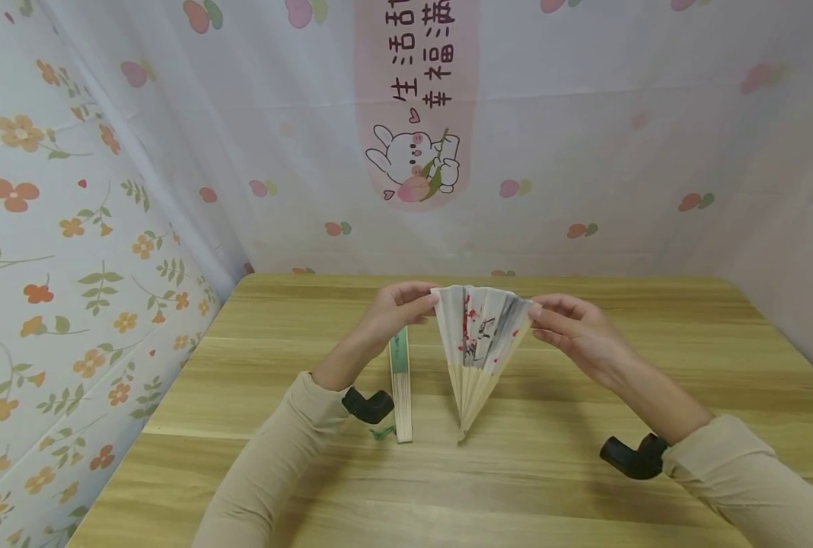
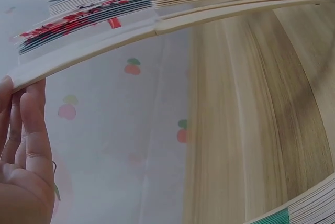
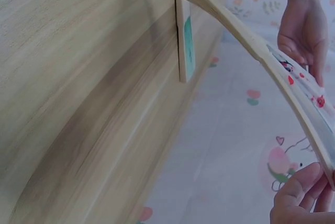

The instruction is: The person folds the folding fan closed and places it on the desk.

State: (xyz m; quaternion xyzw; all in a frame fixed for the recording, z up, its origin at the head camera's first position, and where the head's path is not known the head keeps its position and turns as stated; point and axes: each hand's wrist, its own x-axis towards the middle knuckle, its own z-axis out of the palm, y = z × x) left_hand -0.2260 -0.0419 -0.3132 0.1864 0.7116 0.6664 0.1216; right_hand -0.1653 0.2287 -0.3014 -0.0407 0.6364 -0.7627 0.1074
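Note:
A folding fan [image 1: 478,335] with red blossoms and grey-white leaf is partly spread, its pale ribs meeting at the pivot low in front. My left hand [image 1: 406,308] pinches the upper left end of the fan's outer rib. On the opposite side, my right hand [image 1: 578,331] pinches the upper right end between thumb and fingers. The left wrist view shows the pleats [image 2: 89,20] bunched close together, with the left hand [image 2: 26,140] at the rib tip. In the right wrist view, the right hand [image 3: 303,195] grips the other outer rib [image 3: 285,90].
A folded green fan [image 1: 401,384] with a green cord [image 1: 381,434] lies on the wooden table [image 1: 516,495], just left of the spread fan and partly behind the left hand. Patterned curtains [image 1: 276,137] hang behind and at the left. Black mounts [image 1: 632,457] sit at both wrists.

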